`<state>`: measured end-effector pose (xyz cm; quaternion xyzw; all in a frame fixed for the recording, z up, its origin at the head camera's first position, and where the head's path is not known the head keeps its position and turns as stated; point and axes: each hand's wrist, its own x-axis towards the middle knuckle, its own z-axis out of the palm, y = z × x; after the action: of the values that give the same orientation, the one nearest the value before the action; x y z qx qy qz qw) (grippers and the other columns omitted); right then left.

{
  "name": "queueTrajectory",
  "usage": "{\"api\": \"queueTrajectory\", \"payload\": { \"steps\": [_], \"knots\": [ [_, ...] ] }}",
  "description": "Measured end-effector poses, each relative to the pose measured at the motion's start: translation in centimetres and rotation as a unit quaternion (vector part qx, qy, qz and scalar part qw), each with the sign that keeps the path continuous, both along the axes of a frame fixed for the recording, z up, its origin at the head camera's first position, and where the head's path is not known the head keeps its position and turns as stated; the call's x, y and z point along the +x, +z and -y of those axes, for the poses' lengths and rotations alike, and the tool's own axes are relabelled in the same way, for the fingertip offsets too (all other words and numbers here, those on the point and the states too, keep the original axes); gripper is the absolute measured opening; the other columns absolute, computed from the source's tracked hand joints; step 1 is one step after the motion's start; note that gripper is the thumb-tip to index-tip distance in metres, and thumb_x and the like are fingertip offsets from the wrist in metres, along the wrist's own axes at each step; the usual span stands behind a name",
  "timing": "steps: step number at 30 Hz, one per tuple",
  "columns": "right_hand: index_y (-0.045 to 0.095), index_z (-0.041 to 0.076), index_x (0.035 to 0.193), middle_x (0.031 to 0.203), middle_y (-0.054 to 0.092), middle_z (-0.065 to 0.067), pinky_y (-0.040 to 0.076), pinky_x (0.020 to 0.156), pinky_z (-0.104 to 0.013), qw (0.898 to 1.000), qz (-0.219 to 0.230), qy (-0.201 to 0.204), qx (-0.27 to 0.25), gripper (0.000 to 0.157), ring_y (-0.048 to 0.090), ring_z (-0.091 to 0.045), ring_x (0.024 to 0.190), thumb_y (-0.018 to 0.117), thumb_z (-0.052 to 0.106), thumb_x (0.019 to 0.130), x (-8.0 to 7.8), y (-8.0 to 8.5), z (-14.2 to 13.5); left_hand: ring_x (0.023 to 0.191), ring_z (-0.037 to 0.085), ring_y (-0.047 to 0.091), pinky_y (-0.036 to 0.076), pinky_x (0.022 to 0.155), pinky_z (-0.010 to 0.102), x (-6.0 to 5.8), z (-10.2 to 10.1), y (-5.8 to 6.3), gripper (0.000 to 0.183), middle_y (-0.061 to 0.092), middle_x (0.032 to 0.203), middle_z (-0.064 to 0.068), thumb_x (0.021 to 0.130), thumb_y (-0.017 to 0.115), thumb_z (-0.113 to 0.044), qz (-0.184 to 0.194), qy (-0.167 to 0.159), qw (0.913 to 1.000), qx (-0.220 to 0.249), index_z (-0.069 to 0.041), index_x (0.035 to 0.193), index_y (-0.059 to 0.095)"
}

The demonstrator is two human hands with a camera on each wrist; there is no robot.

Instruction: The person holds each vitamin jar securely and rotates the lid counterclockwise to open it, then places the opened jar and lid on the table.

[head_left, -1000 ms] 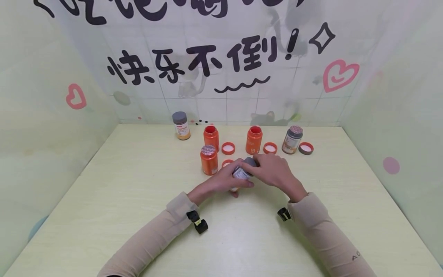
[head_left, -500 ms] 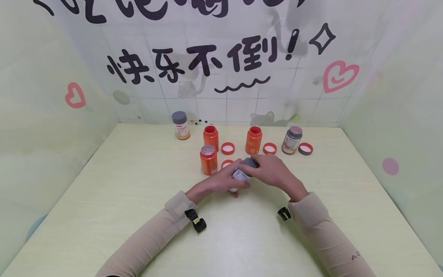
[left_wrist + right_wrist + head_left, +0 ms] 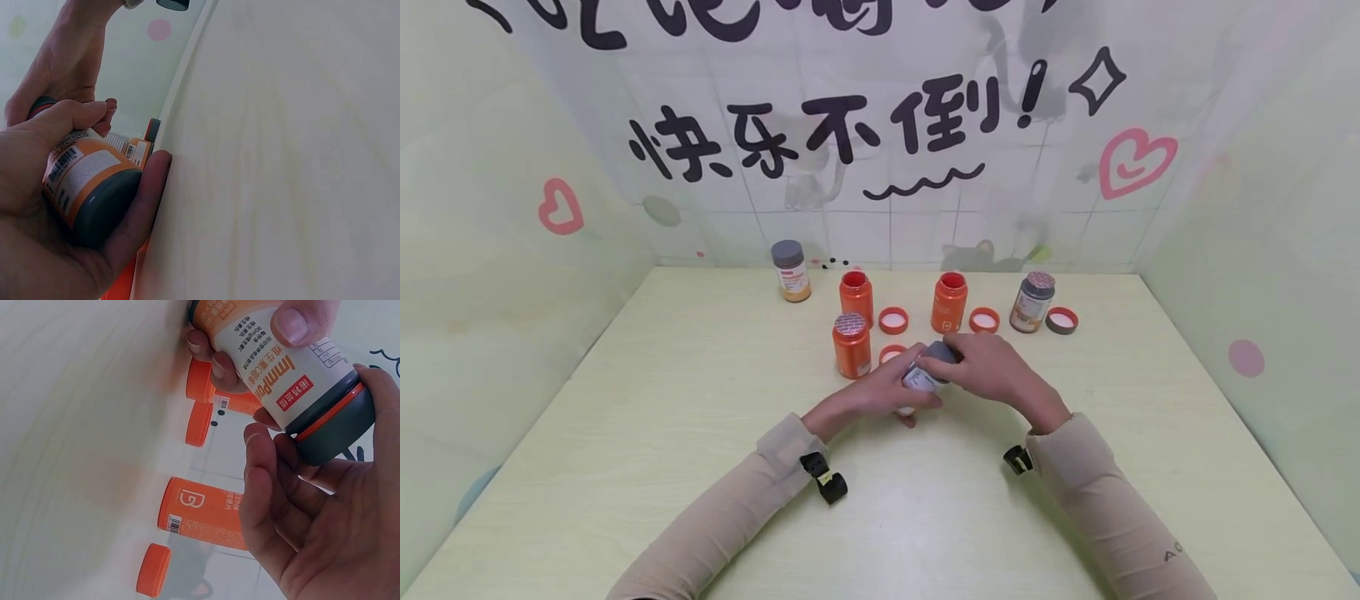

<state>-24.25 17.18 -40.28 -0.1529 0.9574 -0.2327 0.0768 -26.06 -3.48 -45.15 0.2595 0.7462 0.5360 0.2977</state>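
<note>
My left hand [image 3: 880, 390] grips the body of a grey-shouldered vitamin bottle [image 3: 275, 369] with a white and orange label. The bottle is tilted, its top towards my right hand [image 3: 988, 367]. Thumb and fingers of the right hand hold its dark grey lid [image 3: 340, 434]. An orange-red band shows between lid and bottle shoulder in the right wrist view. From the left wrist view, the bottle's dark base [image 3: 109, 209] is seen between thumb and fingers. Behind the left hand, an orange bottle [image 3: 852, 350] with a foil seal stands beside a partly hidden red lid [image 3: 891, 352].
At the back stand two uncapped orange bottles [image 3: 857, 302], with red lids [image 3: 893, 320] lying by them. A capped grey bottle [image 3: 791, 271] is at back left. A foil-sealed grey bottle [image 3: 1032, 304] and its lid [image 3: 1062, 320] are at back right. Walls border the table.
Both hands stay on the tilted bottle and its lid, almost in place; the bottle has shifted very slightly left since the first frame. The other bottles and lids have not moved.
</note>
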Motion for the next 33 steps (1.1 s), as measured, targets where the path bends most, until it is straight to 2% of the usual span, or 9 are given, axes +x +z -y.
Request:
{"api": "queueTrajectory", "payload": {
  "steps": [6,14,29,33],
  "knots": [
    [0.067,0.016,0.115,0.088,0.065,-0.001,0.049,0.064,-0.029,1.000,0.001,0.005,0.000,0.049,0.059,-0.019,0.081,0.060,0.060,0.095,-0.04,0.13,0.00,0.123,0.029,0.050,0.065,0.074,0.041,0.08,0.03,0.16,0.060,0.050,0.135,0.008,0.095,0.073,-0.022,0.000,-0.001,1.0000,0.001,-0.031,0.144,0.040],
    [0.064,0.017,0.123,0.090,0.065,-0.001,0.049,0.064,-0.029,1.000,-0.004,0.024,0.005,0.060,0.060,-0.019,0.080,0.062,0.068,0.091,-0.11,0.08,0.06,0.125,0.030,0.050,0.065,0.076,0.043,-0.10,0.29,0.07,0.060,0.048,0.138,0.009,0.095,0.072,-0.021,0.016,-0.011,0.9998,0.011,-0.031,0.144,0.040],
    [0.057,0.014,0.142,0.102,0.067,-0.003,0.049,0.067,-0.030,0.999,-0.002,0.017,0.035,0.078,0.060,-0.021,0.087,0.054,0.074,0.091,0.22,0.40,-0.12,0.125,0.030,0.050,0.065,0.076,0.041,-0.08,0.17,0.00,0.061,0.050,0.136,0.008,0.094,0.073,-0.022,0.005,-0.005,1.0000,0.005,-0.031,0.144,0.041],
    [0.062,0.017,0.131,0.091,0.066,-0.001,0.045,0.063,-0.030,0.998,-0.015,0.011,0.052,0.074,0.060,-0.020,0.079,0.052,0.078,0.090,0.37,0.63,-0.37,0.125,0.029,0.051,0.065,0.075,0.041,0.03,0.12,0.09,0.062,0.050,0.137,0.008,0.094,0.074,-0.023,0.005,0.001,1.0000,0.000,-0.033,0.145,0.041]
  ]
}}
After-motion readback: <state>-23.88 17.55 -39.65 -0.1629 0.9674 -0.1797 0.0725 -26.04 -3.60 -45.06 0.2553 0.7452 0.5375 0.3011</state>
